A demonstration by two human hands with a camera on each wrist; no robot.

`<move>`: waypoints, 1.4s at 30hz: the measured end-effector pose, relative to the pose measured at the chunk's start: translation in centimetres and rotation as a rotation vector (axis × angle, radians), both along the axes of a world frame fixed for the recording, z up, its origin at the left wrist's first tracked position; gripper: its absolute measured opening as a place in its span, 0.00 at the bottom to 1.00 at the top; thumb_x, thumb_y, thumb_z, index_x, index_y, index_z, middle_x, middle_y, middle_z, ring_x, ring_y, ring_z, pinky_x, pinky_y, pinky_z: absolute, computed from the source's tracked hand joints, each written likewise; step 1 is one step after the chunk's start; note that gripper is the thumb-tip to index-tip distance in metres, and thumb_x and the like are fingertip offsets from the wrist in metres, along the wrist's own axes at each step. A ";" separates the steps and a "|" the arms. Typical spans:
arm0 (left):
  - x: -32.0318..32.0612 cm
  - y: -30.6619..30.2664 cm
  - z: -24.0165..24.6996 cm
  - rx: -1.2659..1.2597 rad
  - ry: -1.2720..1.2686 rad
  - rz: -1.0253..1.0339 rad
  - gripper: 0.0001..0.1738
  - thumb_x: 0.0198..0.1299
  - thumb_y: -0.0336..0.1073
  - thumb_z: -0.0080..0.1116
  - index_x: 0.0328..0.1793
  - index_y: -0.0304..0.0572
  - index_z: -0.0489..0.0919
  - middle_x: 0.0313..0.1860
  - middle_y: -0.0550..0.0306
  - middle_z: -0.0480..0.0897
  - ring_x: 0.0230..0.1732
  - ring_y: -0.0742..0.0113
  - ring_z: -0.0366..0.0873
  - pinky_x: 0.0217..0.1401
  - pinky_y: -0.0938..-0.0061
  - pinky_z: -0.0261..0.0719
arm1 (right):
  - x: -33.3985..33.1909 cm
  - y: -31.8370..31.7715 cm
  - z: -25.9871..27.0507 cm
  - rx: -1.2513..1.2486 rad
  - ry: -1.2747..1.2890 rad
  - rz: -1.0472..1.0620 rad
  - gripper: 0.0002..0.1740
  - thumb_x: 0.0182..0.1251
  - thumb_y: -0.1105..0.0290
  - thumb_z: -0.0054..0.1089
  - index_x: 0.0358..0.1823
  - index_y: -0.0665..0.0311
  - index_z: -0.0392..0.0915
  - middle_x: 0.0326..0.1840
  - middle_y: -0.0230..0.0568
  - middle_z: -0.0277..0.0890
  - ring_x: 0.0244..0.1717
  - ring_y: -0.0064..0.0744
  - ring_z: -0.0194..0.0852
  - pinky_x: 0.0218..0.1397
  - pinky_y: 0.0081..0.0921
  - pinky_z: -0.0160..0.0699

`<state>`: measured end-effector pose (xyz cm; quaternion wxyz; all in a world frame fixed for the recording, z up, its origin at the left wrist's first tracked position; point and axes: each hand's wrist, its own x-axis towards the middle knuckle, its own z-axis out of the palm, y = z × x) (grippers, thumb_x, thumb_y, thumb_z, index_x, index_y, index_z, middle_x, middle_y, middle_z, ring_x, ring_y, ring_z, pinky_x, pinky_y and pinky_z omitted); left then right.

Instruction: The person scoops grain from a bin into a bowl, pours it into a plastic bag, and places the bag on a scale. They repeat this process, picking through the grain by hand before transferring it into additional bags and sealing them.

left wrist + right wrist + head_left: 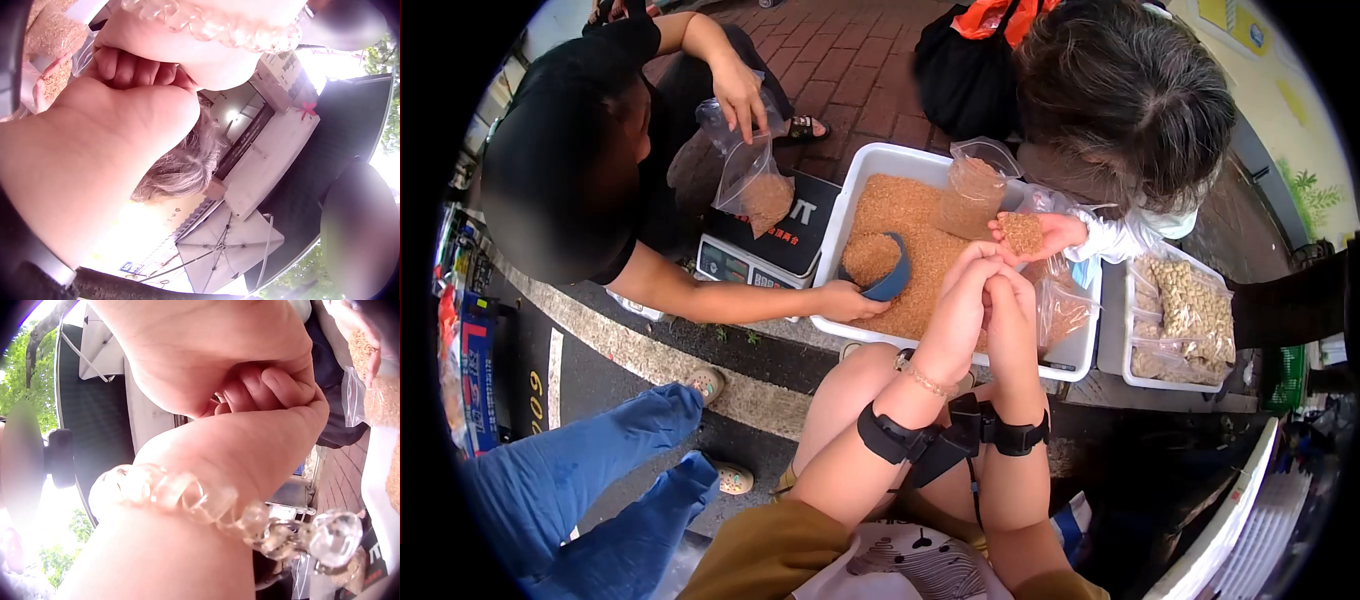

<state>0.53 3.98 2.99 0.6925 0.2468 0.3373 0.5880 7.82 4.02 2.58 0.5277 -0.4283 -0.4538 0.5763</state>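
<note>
My left hand [966,288], with a beaded bracelet on its wrist, and my right hand [1012,300] are clasped together over the near side of a white tub [832,225]. Their fingers are curled against each other, and no object shows between them. Loose brown flakes [900,205] fill much of the tub. Just beyond my hands, another person's palm [1063,232] holds a small heap of flakes [1022,234]. To my left, a second person's hand [847,300] holds a blue scoop [894,275] with flakes in it.
A clear bag [975,195] of flakes stands in the tub. Left of it, a hand holds another bag [765,200] over a scale [730,265]. A white tray [1175,385] of bagged pale pieces sits right. Jeans-clad legs [590,470] are at lower left.
</note>
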 end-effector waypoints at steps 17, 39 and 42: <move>0.6 0.1 -0.3 0.016 0.028 0.011 0.11 0.60 0.39 0.43 0.39 0.41 0.73 0.34 0.63 0.71 0.40 0.74 0.68 0.47 0.81 0.65 | 0.7 0.3 -1.0 0.011 -0.035 0.000 0.13 0.65 0.70 0.44 0.31 0.71 0.75 0.24 0.28 0.69 0.27 0.15 0.64 0.29 0.17 0.63; 0.1 0.2 -1.0 0.038 -0.005 -0.025 0.11 0.61 0.39 0.42 0.41 0.41 0.73 0.35 0.62 0.71 0.40 0.74 0.68 0.48 0.80 0.65 | 0.7 0.2 -0.9 0.037 -0.085 0.034 0.11 0.65 0.71 0.44 0.33 0.72 0.74 0.24 0.30 0.70 0.28 0.16 0.65 0.30 0.17 0.63; -0.2 0.4 -1.0 0.034 -0.010 -0.031 0.12 0.61 0.39 0.42 0.41 0.41 0.73 0.37 0.60 0.73 0.41 0.72 0.69 0.49 0.79 0.65 | 0.7 0.2 -0.9 0.029 -0.057 0.056 0.10 0.64 0.71 0.44 0.31 0.70 0.73 0.23 0.29 0.68 0.26 0.16 0.64 0.29 0.16 0.62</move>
